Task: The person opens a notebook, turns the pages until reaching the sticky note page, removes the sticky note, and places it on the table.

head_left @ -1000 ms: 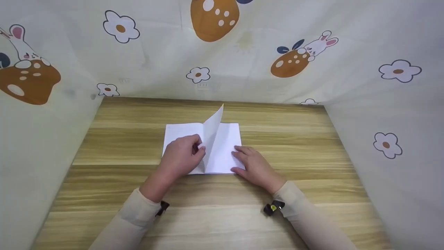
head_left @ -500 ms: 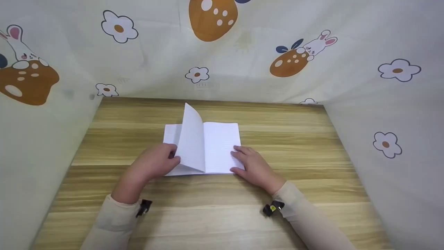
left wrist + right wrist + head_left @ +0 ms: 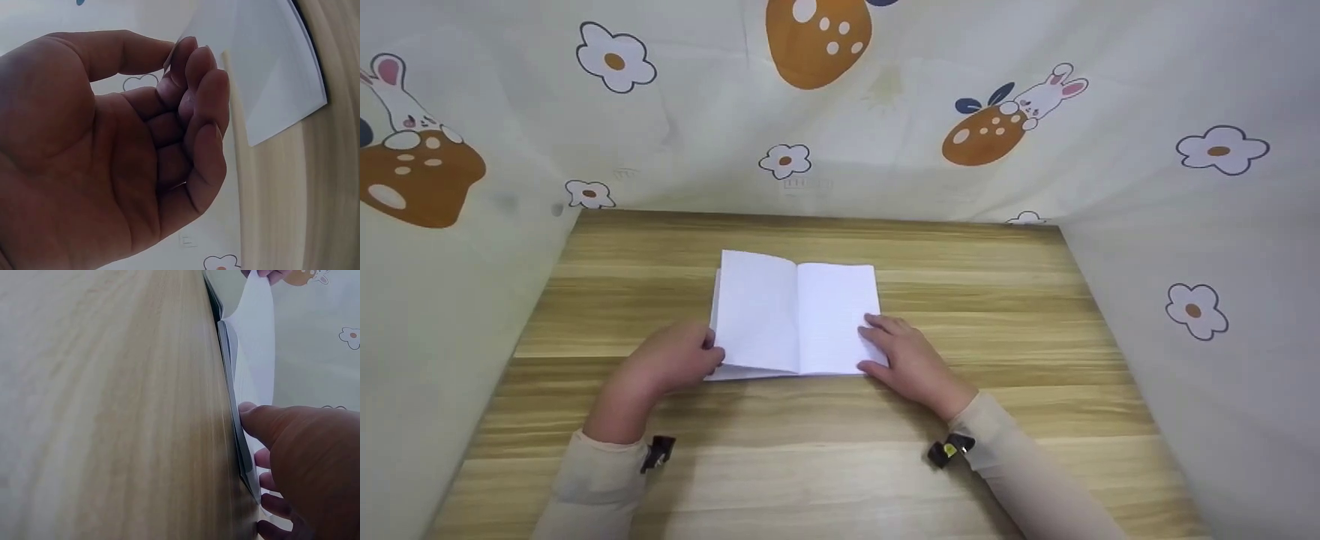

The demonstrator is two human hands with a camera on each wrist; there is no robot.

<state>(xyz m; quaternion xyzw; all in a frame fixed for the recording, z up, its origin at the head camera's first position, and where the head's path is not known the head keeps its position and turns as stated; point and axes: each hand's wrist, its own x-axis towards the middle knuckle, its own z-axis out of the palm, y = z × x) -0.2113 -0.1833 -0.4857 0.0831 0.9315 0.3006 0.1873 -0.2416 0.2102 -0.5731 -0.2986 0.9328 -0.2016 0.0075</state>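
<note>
The pages under the raised leaf (image 3: pixel 757 315) of the open notebook (image 3: pixel 836 300) are mostly covered, and the near right corner is hidden by the right hand (image 3: pixel 915 367). The notebook lies mid-table (image 3: pixel 810 450). The left hand (image 3: pixel 675 360) pinches the leaf's left edge between thumb and curled fingers; the right rests on the opposite page, fingers loosely extended.

Booth-like nook: wood-grain tabletop (image 3: pixel 810 465), rabbit-print sheeting (image 3: pixel 900 135).

table (image 3: pixel 975 292) — wood-grain, streaked | far wall (image 3: pixel 697 142) — pale cloth printed with rabbits (image 3: pixel 1039 101), flowers (image 3: pixel 614 61) and spotted orange fruit (image 3: pixel 979 142) | left wall (image 3: pixel 442 315) and right wall (image 3: pixel 1260 420): similar cloth | light: brightest at table's near middle
</note>
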